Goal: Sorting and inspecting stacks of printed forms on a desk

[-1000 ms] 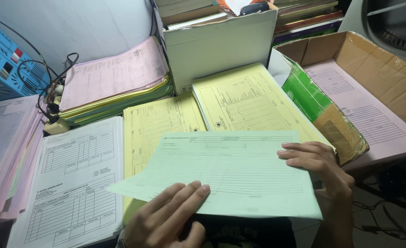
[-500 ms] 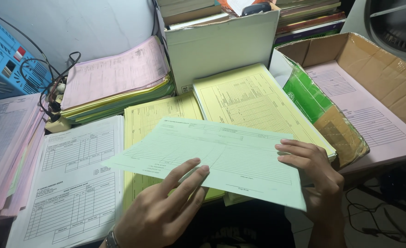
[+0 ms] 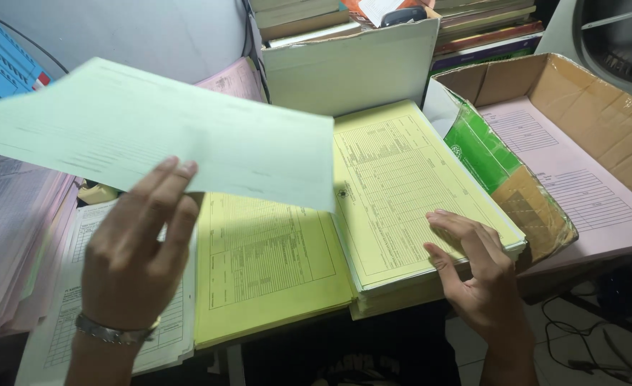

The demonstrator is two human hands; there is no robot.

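From the head camera, the left hand holds a pale green sheet up off the counter, its fingers spread flat against the near face along the lower edge; the thumb is hidden behind the paper, so a pinch there is likely but not shown. The sheet hangs in the air over the left half of the scene, tilted and slightly blurred, covering part of the pink stack at the back and the top of the nearer yellow stack. It is a single thin form, so it should be very light and floppy, easy to crease or tear, and best taken at an edge or corner between thumb and fingers rather than in the middle. The right hand rests open on the front right corner of the thicker yellow stack, fingers loosely curled and grasping nothing. A white printed form lies under the left wrist, more pink sheets at the far left. To the right stands a cardboard box with a pink form inside, a green packet leaning against its wall.
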